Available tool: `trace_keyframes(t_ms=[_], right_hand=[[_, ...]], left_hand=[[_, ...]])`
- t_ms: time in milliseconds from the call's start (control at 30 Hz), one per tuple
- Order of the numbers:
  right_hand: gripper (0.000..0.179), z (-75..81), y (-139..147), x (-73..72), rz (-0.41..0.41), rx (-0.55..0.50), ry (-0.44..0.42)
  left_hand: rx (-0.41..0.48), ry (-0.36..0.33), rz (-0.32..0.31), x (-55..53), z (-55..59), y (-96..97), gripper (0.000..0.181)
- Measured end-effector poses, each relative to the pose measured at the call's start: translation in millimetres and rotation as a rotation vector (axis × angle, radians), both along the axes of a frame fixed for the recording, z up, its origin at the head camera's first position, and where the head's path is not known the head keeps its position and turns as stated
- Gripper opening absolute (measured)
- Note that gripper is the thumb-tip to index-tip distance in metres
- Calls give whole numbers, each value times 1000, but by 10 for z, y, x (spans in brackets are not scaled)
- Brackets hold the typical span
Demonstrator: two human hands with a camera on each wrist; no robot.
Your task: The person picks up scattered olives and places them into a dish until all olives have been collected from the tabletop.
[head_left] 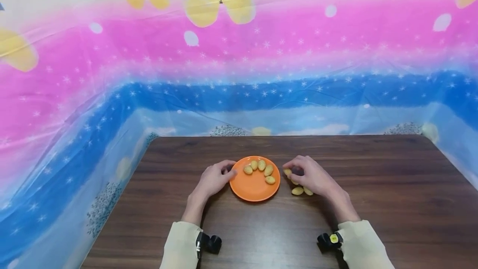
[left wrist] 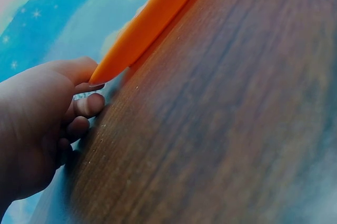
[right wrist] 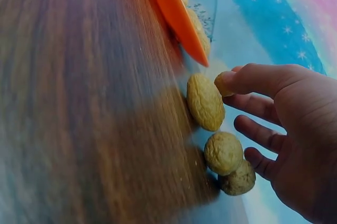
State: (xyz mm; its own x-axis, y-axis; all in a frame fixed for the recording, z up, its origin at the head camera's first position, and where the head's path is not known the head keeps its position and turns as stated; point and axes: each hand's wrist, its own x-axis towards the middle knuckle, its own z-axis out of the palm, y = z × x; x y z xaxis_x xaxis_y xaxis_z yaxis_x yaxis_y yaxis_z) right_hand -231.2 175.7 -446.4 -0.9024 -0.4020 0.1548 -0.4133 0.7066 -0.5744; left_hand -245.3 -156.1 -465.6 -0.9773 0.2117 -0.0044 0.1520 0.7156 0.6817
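Note:
An orange plate [head_left: 253,188] lies on the table, with several small yellow-brown potatoes [head_left: 268,170] in an arc along its far and right side. At the plate's left rim, my left hand [head_left: 213,181] pinches the edge between thumb and forefinger; the left wrist view shows the thumb on the rim [left wrist: 145,29]. To the right of the plate, my right hand [head_left: 313,176] pinches one small potato [right wrist: 223,84] between thumb and index finger, its other fingers loosely bent. Beneath that hand several more potatoes [right wrist: 205,103] lie on the wood, partly hidden by it in the head view.
The dark wooden table [head_left: 392,202] stretches to both sides. A pink and blue patterned cloth [head_left: 284,49] hangs behind it and along its sides. Black wrist cameras [head_left: 213,244] sit at both sleeve cuffs, just over the tabletop.

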Motion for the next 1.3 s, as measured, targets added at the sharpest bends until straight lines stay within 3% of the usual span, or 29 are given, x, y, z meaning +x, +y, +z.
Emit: trace_keyframes(t_ms=[567,1300], right_hand=[[25,110,-209,12,-3,20,15],[28,188,-556,-118,113,45,16]], left_hand=[[-8,24,-19,-1,5,-12,36],[9,27,-19,19,8,-17,36]])
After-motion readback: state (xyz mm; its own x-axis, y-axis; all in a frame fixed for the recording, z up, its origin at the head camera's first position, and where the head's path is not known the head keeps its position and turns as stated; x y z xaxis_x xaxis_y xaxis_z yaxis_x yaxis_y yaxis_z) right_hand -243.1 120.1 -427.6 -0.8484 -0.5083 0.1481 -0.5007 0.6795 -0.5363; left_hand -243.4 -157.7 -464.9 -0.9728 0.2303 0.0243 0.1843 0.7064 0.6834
